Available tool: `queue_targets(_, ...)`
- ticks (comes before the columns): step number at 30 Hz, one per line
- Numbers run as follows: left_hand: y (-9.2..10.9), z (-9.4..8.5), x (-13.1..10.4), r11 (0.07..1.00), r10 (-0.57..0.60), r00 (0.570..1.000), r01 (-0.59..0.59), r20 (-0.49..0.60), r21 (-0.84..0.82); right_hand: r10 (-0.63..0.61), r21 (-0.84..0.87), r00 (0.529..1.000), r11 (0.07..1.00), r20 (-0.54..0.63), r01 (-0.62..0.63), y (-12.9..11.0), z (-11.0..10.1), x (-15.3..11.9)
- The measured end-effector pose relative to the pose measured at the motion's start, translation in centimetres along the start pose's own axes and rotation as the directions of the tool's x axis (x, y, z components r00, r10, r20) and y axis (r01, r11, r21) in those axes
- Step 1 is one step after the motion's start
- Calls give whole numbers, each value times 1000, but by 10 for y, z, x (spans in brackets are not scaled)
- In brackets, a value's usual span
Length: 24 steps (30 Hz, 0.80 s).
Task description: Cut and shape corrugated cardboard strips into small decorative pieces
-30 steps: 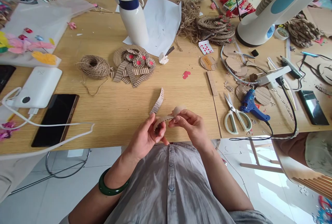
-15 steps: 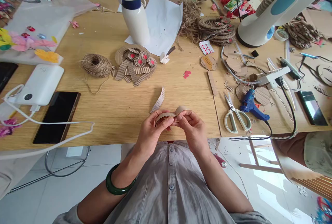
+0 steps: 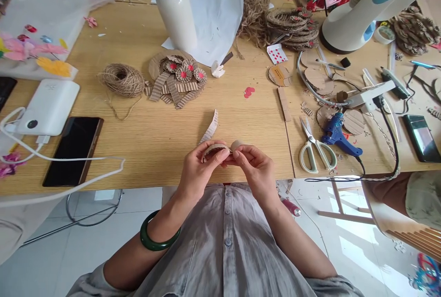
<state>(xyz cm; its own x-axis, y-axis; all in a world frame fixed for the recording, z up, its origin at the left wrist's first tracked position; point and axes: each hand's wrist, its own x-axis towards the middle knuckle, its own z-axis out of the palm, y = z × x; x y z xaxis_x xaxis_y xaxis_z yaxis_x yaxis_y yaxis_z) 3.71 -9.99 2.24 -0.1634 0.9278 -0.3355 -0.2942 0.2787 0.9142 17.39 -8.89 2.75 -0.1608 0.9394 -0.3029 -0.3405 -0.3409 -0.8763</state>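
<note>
Both hands meet at the table's front edge on a curled strip of corrugated cardboard [image 3: 214, 146]. My left hand [image 3: 201, 164] pinches it between thumb and fingers, with a loop arching over the fingertips. Close beside it, my right hand [image 3: 253, 161] is closed on the strip's other part, where a small curl shows above the fingers. Just beyond lies a loose corrugated strip [image 3: 210, 127]. Farther off, a round cardboard piece [image 3: 156, 66] carries corrugated strips and rolled flowers [image 3: 183, 74] with red centres.
A twine ball [image 3: 122, 79], black phone [image 3: 74, 150] and white power bank [image 3: 50, 106] lie left. Scissors [image 3: 315, 148], a blue glue gun [image 3: 339, 136] and a power strip [image 3: 370, 95] are right. A white bottle [image 3: 174, 17] and fan [image 3: 347, 26] stand behind. Another person's leg [image 3: 422, 198] shows at right.
The view has shifted slightly, so the table items appear higher. My hands stay together on the cardboard strip, and the small curl by my right fingers shows a little less.
</note>
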Motion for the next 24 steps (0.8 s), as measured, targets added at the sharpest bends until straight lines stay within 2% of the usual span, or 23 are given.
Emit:
queue_targets(5, 3, -1, 3, 982, -95, 995, 99, 31, -158, -7, -64, 1000, 998, 16, 8, -4, -4, -1)
queue_targets(10, 4, -3, 4, 967, -98, 993, 109, 60, -232, -120, -283, 991, 954, -55, 100, -9, -21, -2)
queue_targets(14, 2, -4, 4, 958, -117, 990, 133, 77, -253, -176, -382, 980, 915, -95, 128, -11, -32, -4)
queue_targets(24, 5, 0, 2, 951, -117, 993, 120, 27, -285, -194, -459, 981, 869, 25, 184, -15, -22, -12)
